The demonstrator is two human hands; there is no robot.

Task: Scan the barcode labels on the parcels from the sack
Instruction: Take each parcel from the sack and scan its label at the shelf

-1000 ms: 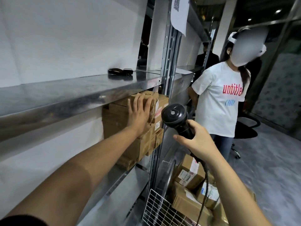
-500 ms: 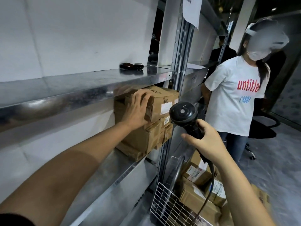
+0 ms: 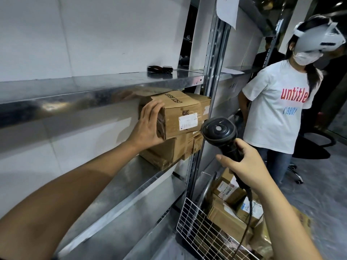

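A pile of brown boxes (image 3: 174, 151) sat on the metal shelf (image 3: 120, 184), by its right edge.

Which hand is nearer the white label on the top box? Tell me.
Left. The left hand touches the top box just left of the label; the right hand grips the scanner lower right, apart.
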